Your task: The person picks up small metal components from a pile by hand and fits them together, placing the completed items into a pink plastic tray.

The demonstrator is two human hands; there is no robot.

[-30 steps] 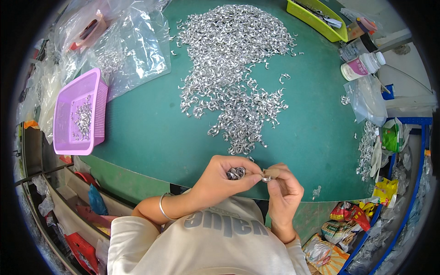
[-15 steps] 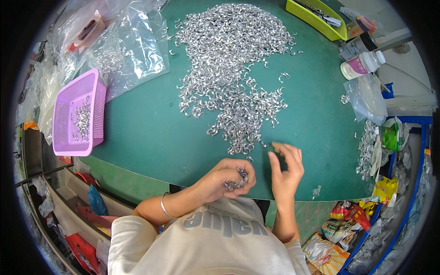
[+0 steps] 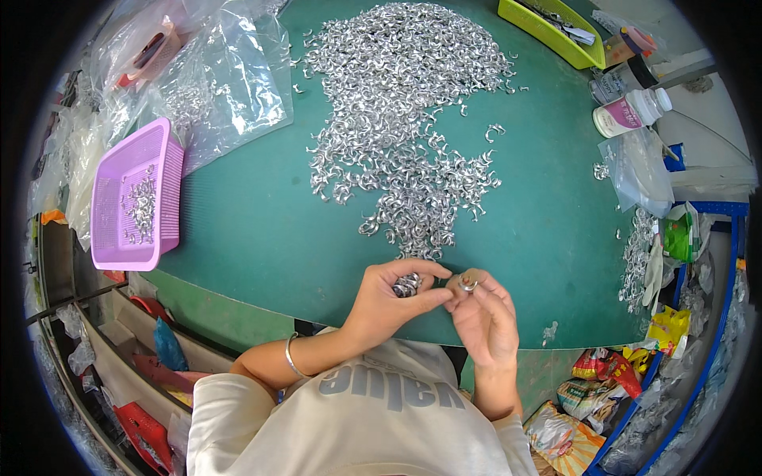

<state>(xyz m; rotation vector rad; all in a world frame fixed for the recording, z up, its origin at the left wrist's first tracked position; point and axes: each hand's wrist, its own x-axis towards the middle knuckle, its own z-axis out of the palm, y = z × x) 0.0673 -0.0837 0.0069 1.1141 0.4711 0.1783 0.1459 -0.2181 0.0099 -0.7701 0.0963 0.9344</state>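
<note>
A big heap of small curved silver metal pieces (image 3: 405, 119) spreads over the green table mat (image 3: 254, 230). My left hand (image 3: 393, 297) is cupped near the table's front edge and holds a small bunch of the same metal pieces (image 3: 407, 285). My right hand (image 3: 480, 313) is beside it, touching it at the fingertips, and pinches one small metal piece (image 3: 467, 282) between thumb and fingers. Both hands sit just below the near tip of the heap.
A purple basket (image 3: 135, 198) with some metal pieces stands at the left. Clear plastic bags (image 3: 214, 71) lie at the back left. A yellow-green tray (image 3: 556, 36), a white bottle (image 3: 631, 111) and more bags sit at the right.
My right hand opened and reached toward the heap, then came back to my left hand with a small piece pinched in its fingers. My left hand stayed cupped on its bunch.
</note>
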